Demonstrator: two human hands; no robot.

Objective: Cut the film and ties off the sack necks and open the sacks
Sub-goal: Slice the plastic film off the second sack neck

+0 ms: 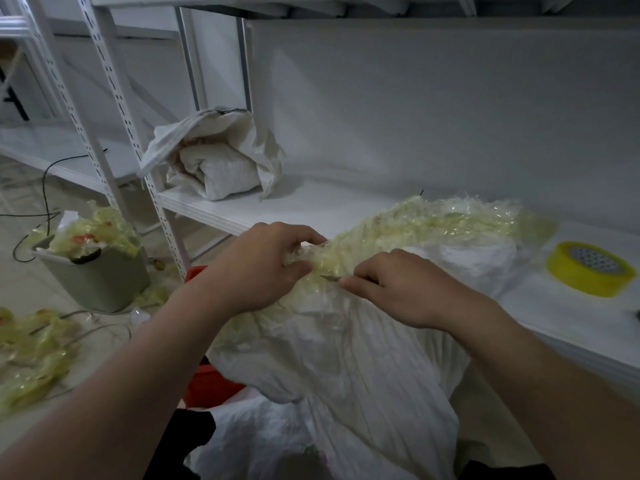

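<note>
A white woven sack leans against the shelf edge in front of me. Its neck is wrapped in yellowish clear film and points up to the right over the shelf. My left hand grips the film-wrapped neck at its narrow part. My right hand holds a small blade whose tip touches the film just right of my left thumb. An opened white sack stands further back on the shelf.
A roll of yellow tape lies on the white shelf at right. A grey bin stuffed with cut film stands on the floor at left, with more film scraps and cables nearby. A red object sits behind the sack.
</note>
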